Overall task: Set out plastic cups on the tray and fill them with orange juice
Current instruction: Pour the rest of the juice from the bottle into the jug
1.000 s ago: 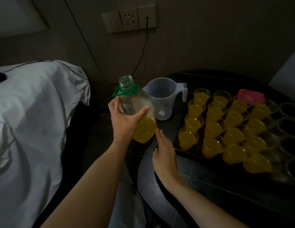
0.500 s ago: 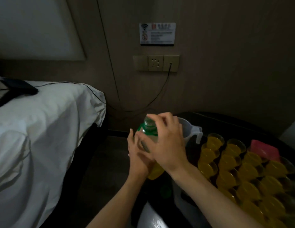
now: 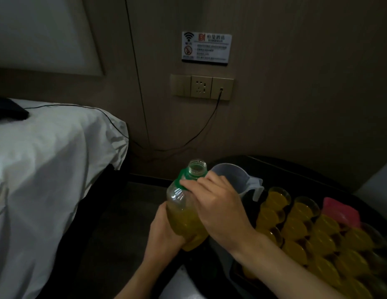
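The right grip (image 3: 218, 209) has left the surface and now wraps the green-handled shoulder of the uncapped juice bottle (image 3: 177, 197), lower centre of frame. The left grip (image 3: 164, 236) has slid down to clasp its base. With the measuring jug (image 3: 231, 175) and filled cups (image 3: 303, 209) just right, another pour looks imminent.

A dark strip of floor (image 3: 106, 229) lies open between the bed (image 3: 48, 169) on the left and the counter (image 3: 296, 167), while on the right the jug (image 3: 235, 175) stands just behind the bottle (image 3: 184, 214) and close-packed filled cups (image 3: 296, 225) crowd the counter beside it, leaving passage only above their rims.
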Tool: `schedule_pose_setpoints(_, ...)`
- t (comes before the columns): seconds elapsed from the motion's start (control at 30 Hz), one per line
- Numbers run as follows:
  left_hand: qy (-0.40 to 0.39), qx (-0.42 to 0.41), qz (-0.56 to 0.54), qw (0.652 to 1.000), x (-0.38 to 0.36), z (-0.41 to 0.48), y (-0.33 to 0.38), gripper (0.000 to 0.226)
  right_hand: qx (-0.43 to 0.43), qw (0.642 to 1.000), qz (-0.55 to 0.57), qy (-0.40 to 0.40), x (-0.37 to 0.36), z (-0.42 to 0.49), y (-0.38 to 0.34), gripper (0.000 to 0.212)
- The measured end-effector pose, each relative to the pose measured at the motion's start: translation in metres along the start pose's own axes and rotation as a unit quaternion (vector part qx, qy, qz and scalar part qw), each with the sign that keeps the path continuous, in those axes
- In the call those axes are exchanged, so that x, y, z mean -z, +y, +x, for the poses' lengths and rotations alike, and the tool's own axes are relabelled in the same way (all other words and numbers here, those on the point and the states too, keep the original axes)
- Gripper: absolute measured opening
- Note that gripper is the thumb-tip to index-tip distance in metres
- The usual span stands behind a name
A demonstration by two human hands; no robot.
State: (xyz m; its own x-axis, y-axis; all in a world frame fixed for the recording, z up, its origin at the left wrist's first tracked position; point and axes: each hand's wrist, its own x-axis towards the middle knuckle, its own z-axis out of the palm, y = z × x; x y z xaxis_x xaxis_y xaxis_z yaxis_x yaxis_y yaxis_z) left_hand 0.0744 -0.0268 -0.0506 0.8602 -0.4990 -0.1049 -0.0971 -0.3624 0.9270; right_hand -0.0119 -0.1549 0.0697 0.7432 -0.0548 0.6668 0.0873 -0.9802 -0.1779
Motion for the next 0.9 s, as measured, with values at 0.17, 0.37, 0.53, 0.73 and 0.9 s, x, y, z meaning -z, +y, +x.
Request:
schedule_pose_setpoints(0.17, 0.03, -0.124, 0.133, 0.983, 0.027, 0.002, 0.031, 0.108, -0.096, 0.99, 0.098, 0.042, 0.027, 0.02, 0.023, 0.022)
schedule_pose_setpoints(0.37, 0.008, -0.207, 0.251, 0.945, 0.069, 0.005, 0.079, 0.126, -0.203, 0.975, 0.088, 0.011, 0.053, 0.046, 0.063, 0.018)
schedule_pose_setpoints(0.53, -0.045, -0.253, 0.397, 0.881, 0.098, 0.009, 0.107, 0.109, -0.339, 0.916, 0.209, -0.055, 0.053, 0.047, 0.076, 0.023)
schedule_pose_setpoints(0.73, -0.084, -0.268, 0.51, 0.813, 0.119, 0.02, 0.124, 0.106, -0.421, 0.846, 0.309, -0.109, 0.052, 0.039, 0.091, 0.028)
schedule_pose_setpoints(0.9, -0.107, -0.266, 0.561, 0.777, 0.123, 0.032, 0.141, 0.108, -0.449, 0.827, 0.315, -0.124, 0.046, 0.037, 0.094, 0.03)
